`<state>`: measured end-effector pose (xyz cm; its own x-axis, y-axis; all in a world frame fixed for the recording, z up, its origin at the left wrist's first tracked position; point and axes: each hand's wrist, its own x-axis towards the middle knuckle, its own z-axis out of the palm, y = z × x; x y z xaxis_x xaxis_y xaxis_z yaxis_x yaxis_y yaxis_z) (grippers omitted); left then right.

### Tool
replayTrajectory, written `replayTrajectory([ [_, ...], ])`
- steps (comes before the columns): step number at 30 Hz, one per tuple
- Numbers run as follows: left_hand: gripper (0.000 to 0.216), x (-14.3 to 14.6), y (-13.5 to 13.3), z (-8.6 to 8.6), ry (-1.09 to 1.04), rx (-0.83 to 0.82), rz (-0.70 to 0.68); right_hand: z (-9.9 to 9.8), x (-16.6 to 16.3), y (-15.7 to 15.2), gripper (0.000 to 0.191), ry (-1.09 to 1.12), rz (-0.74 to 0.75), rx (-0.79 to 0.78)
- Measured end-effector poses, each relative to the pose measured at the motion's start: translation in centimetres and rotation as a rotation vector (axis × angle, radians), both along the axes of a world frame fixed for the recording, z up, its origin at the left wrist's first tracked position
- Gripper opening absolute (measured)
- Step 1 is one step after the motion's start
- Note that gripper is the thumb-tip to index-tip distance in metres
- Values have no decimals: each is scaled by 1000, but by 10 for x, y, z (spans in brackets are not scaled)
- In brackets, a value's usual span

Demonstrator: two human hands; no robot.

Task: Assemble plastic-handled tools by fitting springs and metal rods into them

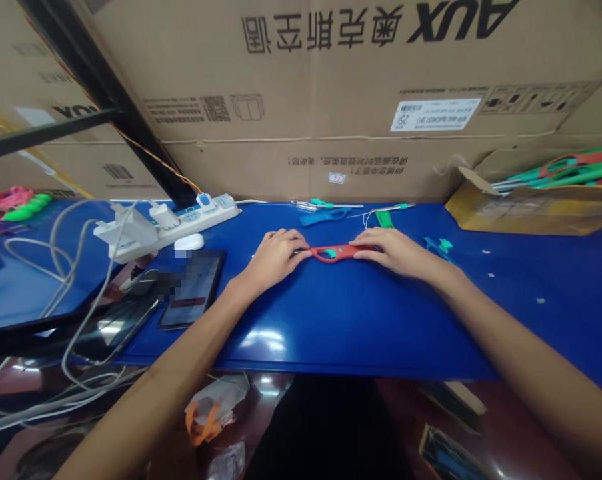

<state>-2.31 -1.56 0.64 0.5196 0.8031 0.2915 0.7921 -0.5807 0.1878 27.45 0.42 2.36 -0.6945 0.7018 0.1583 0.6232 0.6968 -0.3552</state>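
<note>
A red lighter body with a green trigger lies flat on the blue table. My left hand grips its left end, fingers curled over it. My right hand covers its right end and holds it. Just behind them lie a blue lighter shell, a thin metal-tipped rod with a green part and a green piece. Small green parts sit right of my right hand.
A white power strip with plugged chargers and cables lies at the left, next to a phone and a white case. An open cardboard box with red and green lighters stands at the right. Large cartons form the back wall.
</note>
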Motion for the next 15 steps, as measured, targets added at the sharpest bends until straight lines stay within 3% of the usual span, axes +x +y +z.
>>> replayTrajectory([
  [15,30,14,-10,-4,158,174,-4,0,-13,-14,33,-274,-69,233],
])
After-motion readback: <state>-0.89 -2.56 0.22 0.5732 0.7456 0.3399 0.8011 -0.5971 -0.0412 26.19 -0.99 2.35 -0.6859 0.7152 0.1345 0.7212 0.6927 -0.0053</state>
